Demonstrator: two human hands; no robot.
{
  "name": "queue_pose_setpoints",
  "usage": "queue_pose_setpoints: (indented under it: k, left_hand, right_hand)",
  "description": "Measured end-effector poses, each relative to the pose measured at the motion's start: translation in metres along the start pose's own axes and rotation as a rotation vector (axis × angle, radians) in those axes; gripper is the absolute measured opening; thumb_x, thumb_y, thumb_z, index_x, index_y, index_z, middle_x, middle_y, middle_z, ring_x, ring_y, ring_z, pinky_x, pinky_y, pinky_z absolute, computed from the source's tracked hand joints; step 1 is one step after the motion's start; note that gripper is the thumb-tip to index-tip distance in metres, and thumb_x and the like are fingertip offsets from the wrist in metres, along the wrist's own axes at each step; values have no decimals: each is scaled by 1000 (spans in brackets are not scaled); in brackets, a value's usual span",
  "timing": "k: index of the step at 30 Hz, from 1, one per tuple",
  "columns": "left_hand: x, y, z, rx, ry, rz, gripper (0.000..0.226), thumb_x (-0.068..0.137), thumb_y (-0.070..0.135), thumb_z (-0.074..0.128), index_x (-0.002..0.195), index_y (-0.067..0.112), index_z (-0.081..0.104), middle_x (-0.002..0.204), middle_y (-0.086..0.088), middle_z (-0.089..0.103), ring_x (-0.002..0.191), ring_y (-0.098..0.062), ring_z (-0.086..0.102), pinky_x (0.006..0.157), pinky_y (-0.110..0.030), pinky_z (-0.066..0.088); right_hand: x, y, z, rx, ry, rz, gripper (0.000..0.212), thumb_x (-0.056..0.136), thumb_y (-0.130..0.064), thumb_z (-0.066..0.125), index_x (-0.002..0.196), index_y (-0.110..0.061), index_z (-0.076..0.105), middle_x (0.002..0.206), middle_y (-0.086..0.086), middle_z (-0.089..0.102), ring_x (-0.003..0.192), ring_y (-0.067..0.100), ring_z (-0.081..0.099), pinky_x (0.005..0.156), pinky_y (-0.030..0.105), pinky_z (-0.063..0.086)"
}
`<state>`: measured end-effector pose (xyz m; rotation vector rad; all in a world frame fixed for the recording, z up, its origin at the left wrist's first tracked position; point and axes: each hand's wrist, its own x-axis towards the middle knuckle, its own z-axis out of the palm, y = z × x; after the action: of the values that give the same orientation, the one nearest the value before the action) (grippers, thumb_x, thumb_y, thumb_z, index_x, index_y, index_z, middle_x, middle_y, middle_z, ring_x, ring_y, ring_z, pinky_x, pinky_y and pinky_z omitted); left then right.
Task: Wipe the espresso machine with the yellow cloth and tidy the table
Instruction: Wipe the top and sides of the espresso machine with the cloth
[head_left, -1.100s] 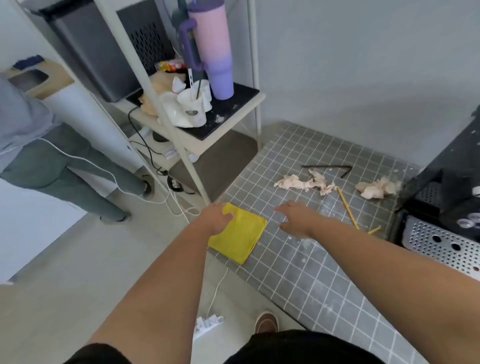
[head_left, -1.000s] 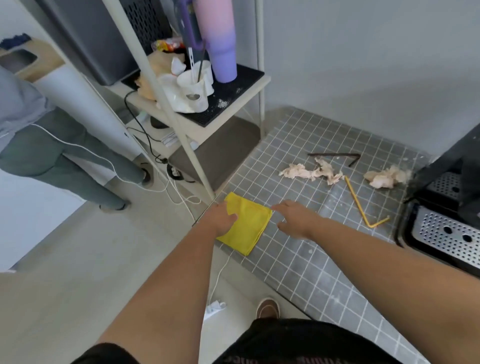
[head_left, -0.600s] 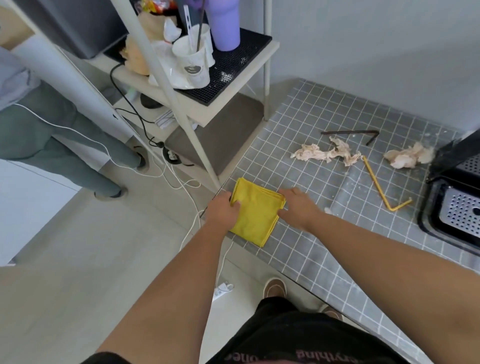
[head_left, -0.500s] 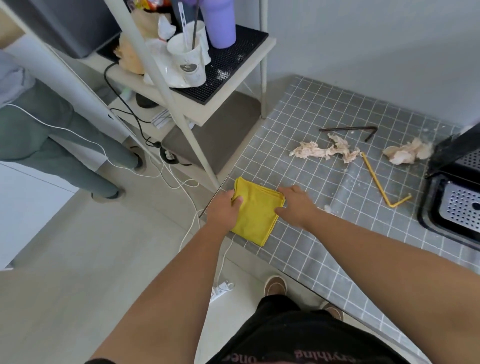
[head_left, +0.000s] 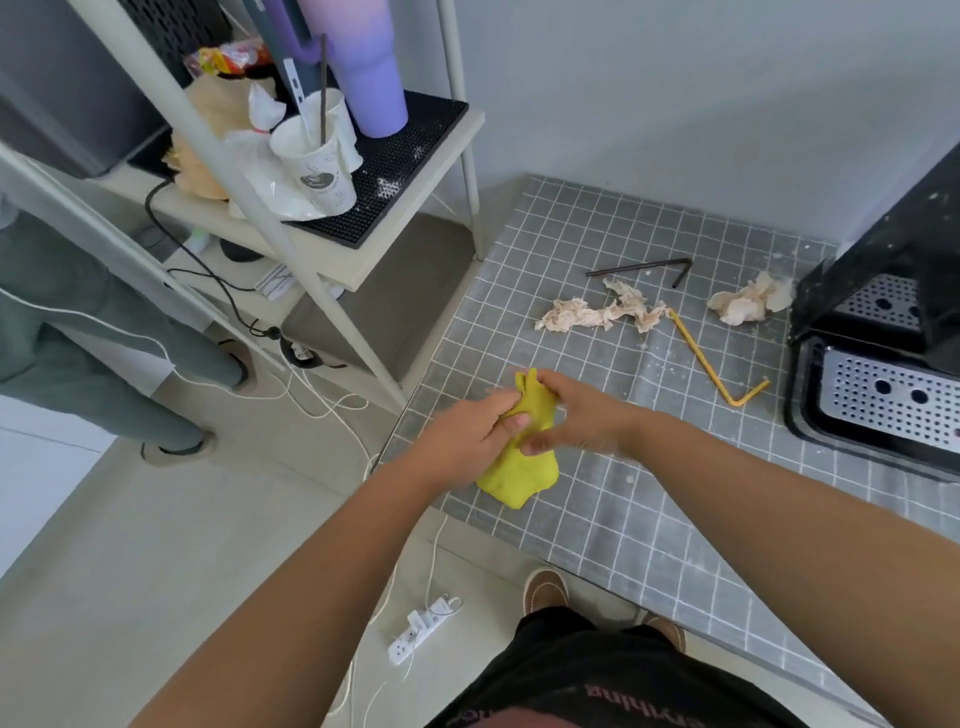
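While bunched between both hands, looked crumpled and bright: the yellow cloth, gathered into a lumpy wad, its lower part sagging toward the near left corner of the table, a small peak poking up above the fingers. Gripped from the left by the left hand, thumb pressed into the fabric; pinched from the right by the right hand, fingers curled round the upper folds. Hands close together, touching across the cloth.

Covered in a grey sheet with a white grid, dusted with pale specks. Farther back, lying well apart from the cloth: two crumpled tissues, a long twisted one and a rounder one; between them a bent yellow straw; behind, a bent dark straw. At the right edge, stood the black espresso machine with its perforated metal drip tray.

To the left, stood a pale shelf rack carrying a purple tumbler and paper cups. On the floor, white cables and a power strip. At far left, another person's legs in grey-green trousers.
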<state>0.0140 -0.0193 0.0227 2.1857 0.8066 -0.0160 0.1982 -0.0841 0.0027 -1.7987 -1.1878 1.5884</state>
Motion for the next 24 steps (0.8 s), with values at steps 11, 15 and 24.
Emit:
queue_pose_setpoints:
  k: [11,15,24]
  left_hand:
    - [52,107,10,-93,78,338,17,97,39,53,93,24,59,62,9,52,58,-3,49,56,-24,38]
    - [72,161,31,-347,64,408,9,92,43,54,87,37,59,71,18,59,65,2,52,62,-19,42]
    - [104,264,66,-494,16,508,21,90,52,52,91,35,66,79,13,65,76,-4,59,70,-18,46]
  right_hand:
    - [-141,51,-40,448,513,-81,10,81,-14,73,90,-15,70,82,-1,74,79,9,68,75,19,50]
    - [-198,61,-60,574,848,-215,15,78,-20,76,83,-9,68,70,0,61,69,12,57,65,23,46]
    - [-302,78,-103,580,755,-151,27,65,-28,86,78,-8,72,70,4,64,69,15,60,71,23,47]
